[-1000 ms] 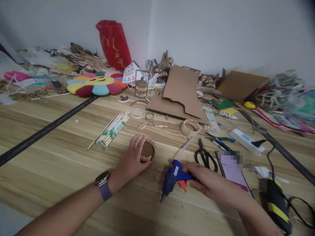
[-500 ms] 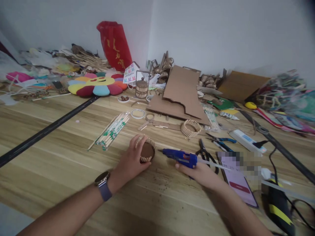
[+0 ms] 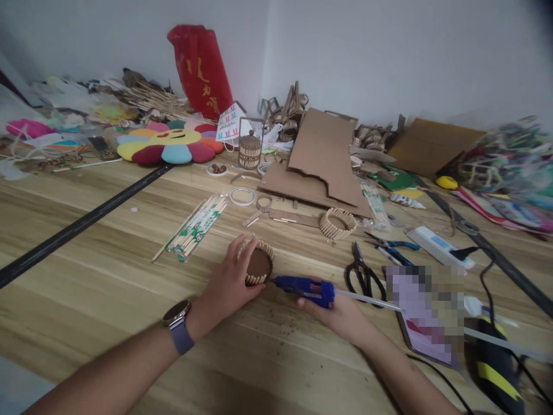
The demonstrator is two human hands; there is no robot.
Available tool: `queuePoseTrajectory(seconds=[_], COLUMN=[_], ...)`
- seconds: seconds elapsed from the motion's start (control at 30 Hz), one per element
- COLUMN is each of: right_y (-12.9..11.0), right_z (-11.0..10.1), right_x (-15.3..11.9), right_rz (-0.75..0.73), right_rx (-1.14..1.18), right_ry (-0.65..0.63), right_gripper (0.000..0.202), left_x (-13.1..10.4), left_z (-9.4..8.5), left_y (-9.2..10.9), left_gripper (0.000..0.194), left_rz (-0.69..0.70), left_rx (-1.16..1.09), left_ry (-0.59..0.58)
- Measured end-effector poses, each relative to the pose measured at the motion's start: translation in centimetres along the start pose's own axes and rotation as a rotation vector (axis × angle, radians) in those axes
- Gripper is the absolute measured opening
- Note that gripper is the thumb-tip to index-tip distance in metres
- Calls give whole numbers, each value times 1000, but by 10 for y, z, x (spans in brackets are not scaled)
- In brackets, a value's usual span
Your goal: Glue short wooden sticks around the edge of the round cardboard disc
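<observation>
My left hand (image 3: 233,274), with a watch on its wrist, is wrapped round the left side of a small round basket (image 3: 260,262) made of short wooden sticks with a brown disc inside. My right hand (image 3: 330,314) grips a blue hot glue gun (image 3: 305,290), a long clear glue stick running out of its back. The gun's nozzle is at the basket's lower right edge; whether it touches I cannot tell. Beyond the hands lies a separate ring of wooden sticks (image 3: 337,223).
Black scissors (image 3: 365,276), blue-handled pliers (image 3: 395,246), a phone (image 3: 425,323) and a white power strip (image 3: 440,249) lie to the right. Packaged sticks (image 3: 199,226) are at left. Cardboard sheets (image 3: 319,155), a lidded stick bucket (image 3: 249,151) and a flower cushion (image 3: 173,143) stand farther back.
My right hand has brought the glue gun left and slightly down, so its nozzle is now at the basket's edge. My left hand keeps its hold on the basket.
</observation>
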State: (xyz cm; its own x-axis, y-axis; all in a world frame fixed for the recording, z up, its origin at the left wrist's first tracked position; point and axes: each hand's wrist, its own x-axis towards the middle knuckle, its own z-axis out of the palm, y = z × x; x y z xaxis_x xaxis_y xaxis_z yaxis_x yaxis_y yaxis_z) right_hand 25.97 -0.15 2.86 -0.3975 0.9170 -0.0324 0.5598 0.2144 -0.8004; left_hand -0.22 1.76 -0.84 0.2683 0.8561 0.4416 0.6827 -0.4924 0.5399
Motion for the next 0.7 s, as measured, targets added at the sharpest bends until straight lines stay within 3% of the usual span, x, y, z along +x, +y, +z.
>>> queuePoseTrajectory(seconds=[0.7], right_y=[8], right_z=[11], right_x=[0], right_rz=[29], right_rx=[-89], right_ry=[18], right_gripper=[42], left_x=[0], left_z=[0], left_y=[-1], left_gripper=[106], left_rz=[1], left_rx=[-3], left_ry=[-8])
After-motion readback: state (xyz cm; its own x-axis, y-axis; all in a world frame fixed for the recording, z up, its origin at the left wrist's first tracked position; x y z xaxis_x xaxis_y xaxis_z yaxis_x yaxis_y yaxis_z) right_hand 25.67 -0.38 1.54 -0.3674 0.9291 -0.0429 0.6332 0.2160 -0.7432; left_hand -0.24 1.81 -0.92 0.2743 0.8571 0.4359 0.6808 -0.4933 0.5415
